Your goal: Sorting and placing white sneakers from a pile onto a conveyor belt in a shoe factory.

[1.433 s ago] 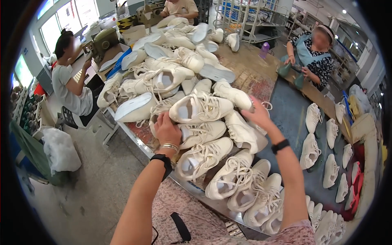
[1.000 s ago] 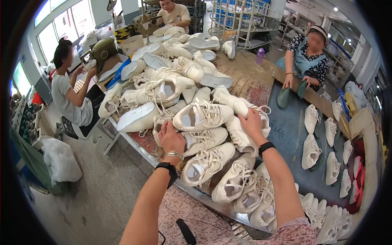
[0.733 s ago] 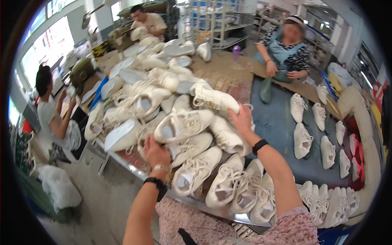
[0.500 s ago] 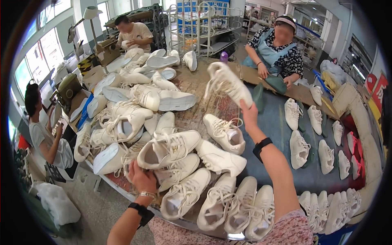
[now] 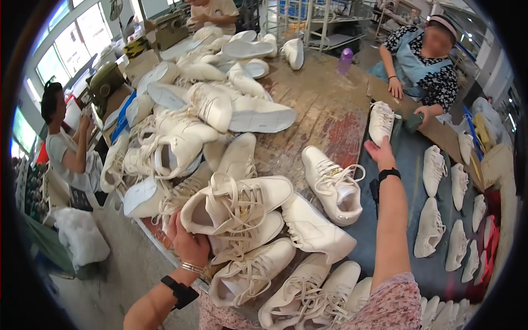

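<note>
My right hand reaches out over the dark conveyor belt, fingers closed around the heel of a white lace-up sneaker, toe pointing away from me. My left hand is closed at the heel end of another white sneaker, which lies on top of a small stack near the front edge of the table. Its fingertips are partly hidden by the shoe. A loose white sneaker rests on the table between my arms. Several more sneakers stand along the front edge, close to my body.
A large heap of white sneakers covers the left of the worn table. Rows of sneakers sit on the dark belt. Across it, a co-worker's hand holds a dark green piece. A purple bottle stands far back.
My right hand has carried its sneaker rightward and lowered it from mid-air toward the belt's far left corner. My left hand stays at the stack. The head view has shifted.
</note>
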Action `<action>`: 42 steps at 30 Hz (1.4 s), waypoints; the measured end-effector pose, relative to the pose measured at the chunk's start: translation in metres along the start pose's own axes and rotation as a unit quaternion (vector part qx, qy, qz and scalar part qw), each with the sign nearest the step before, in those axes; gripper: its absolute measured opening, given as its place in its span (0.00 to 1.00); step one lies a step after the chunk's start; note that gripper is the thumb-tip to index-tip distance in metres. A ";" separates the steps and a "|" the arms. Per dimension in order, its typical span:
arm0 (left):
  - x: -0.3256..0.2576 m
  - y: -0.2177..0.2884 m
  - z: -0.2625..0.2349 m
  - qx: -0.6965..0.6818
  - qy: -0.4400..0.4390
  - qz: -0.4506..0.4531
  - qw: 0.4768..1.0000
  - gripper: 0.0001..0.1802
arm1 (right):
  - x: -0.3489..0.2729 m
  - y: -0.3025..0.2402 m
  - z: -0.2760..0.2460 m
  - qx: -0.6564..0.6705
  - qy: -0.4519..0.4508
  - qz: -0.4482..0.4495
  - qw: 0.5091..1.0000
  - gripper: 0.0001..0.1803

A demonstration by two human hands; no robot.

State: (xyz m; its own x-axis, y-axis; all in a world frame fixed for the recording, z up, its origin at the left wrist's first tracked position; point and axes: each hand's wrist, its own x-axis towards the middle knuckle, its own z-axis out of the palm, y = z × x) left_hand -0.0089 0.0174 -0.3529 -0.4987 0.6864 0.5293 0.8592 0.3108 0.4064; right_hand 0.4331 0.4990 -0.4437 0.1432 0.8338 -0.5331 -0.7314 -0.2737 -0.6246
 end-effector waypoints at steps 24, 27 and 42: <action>0.000 0.001 -0.021 -0.037 0.028 -0.032 0.998 0.27 | -0.236 0.203 0.358 -0.737 -0.550 -0.221 0.324 0.49; 0.001 -0.003 -0.022 -0.046 0.037 -0.028 0.998 0.28 | -0.267 0.196 0.346 -0.816 -0.440 -0.329 0.181 0.53; -0.001 -0.007 -0.001 -0.016 0.030 -0.033 0.999 0.32 | -0.351 -0.020 0.022 -0.670 -0.311 -0.629 0.243 0.21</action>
State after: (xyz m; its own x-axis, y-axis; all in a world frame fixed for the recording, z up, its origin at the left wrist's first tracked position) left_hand -0.0142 0.0138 -0.3555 -0.5612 0.6235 0.5443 0.8205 0.3325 0.4651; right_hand 0.3826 0.2223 -0.2311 -0.7418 0.4587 0.4893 0.5633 0.8220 0.0834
